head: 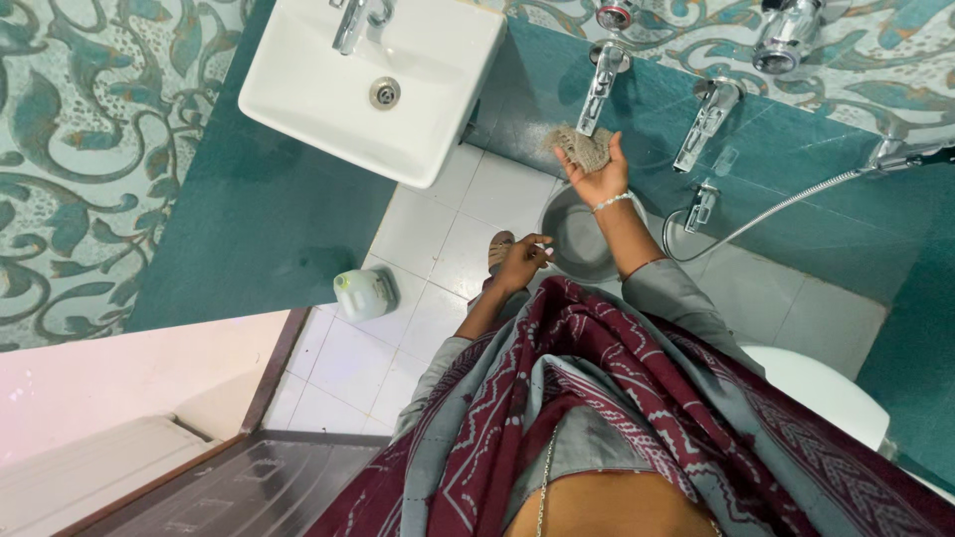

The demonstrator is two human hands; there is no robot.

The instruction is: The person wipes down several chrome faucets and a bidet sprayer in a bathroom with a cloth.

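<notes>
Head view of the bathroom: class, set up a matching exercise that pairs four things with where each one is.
Things:
1. scrubbing pad
2. metal bowl
3. white jug
4. washbasin

Places:
A. standing on the white floor tiles, left of the hands
B. mounted on the wall, upper left
C. held in the right hand under a wall tap
D. on the floor below the raised hand, beside the left hand

Pairs: 1-C, 2-D, 3-A, 4-B

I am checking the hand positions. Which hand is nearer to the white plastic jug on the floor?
Left. The left hand is empty, right of the white plastic jug. The right hand is farther away, raised toward the wall tap, holding a scrub cloth.
</notes>
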